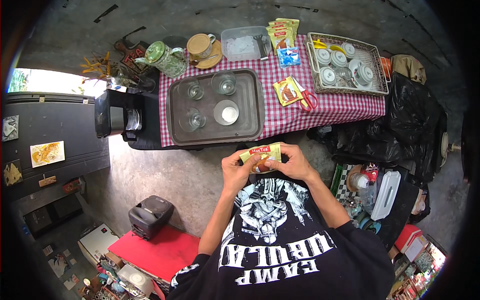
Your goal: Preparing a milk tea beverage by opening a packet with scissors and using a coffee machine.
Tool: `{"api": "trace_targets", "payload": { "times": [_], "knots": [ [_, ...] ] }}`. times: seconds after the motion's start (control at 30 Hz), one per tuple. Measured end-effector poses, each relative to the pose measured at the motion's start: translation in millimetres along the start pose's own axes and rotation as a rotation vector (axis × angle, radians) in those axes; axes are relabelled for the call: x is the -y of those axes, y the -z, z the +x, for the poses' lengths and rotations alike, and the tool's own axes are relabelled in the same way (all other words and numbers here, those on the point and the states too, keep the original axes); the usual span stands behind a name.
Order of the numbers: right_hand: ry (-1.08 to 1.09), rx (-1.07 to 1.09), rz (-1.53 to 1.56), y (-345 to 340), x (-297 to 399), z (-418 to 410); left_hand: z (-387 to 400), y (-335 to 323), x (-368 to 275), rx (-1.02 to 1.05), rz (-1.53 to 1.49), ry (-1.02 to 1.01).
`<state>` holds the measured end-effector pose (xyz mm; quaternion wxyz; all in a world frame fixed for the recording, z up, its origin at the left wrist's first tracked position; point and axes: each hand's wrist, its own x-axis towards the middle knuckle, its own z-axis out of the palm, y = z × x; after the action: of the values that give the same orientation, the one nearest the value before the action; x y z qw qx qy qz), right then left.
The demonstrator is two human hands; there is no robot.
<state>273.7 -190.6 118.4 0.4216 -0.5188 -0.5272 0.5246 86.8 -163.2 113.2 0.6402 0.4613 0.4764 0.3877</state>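
Between my left hand (239,170) and my right hand (294,163) is a yellow Max Tea sachet (268,152), gripped at both sides with my thumbs on its front. It is held just short of the table edge, in front of my chest. Beyond it a dark brown serving tray (249,112) bears several clear glasses; the near right glass (226,112) has white powder in it. To the right of the tray, red-handled scissors (308,98) lie against another yellow sachet (288,92) on the checked tablecloth (277,123).
At the back stand a green enamel teapot (165,60), a lidded cup (200,45) on a wooden saucer, a plastic container (243,43), more sachets (281,39) and a blue packet (289,57). A wicker basket (350,92) of lidded cups sits right; a black coffee maker (116,114) stands left.
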Motion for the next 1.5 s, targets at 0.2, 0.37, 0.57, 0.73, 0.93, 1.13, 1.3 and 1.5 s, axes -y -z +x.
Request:
{"api": "trace_targets", "payload": {
  "times": [0.2,0.37,0.57,0.73,0.93,1.13,1.3,1.5],
  "knots": [
    [0.025,-0.028,0.043,2,-4,0,0,-4,-4,0.102,-0.065,0.070],
    [-0.052,-0.070,0.234,1,-18,-3,0,-2,3,0.051,0.034,0.103],
    [0.164,-0.016,-0.009,13,-16,-1,0,5,4,0.108,0.125,0.079],
    [0.109,-0.024,-0.046,11,-10,-8,2,8,-5,0.202,0.247,-0.025],
    [0.158,-0.027,-0.164,14,-13,-8,-3,4,-2,0.187,0.312,-0.077],
    [0.142,-0.019,-0.125,15,-8,-12,0,5,2,0.172,0.304,-0.134],
    [0.130,-0.069,-0.106,12,-5,-11,-1,2,-2,0.160,0.258,-0.084],
    [0.176,-0.043,-0.129,18,-6,-8,-3,4,1,0.195,0.311,-0.088]
  ]
}}
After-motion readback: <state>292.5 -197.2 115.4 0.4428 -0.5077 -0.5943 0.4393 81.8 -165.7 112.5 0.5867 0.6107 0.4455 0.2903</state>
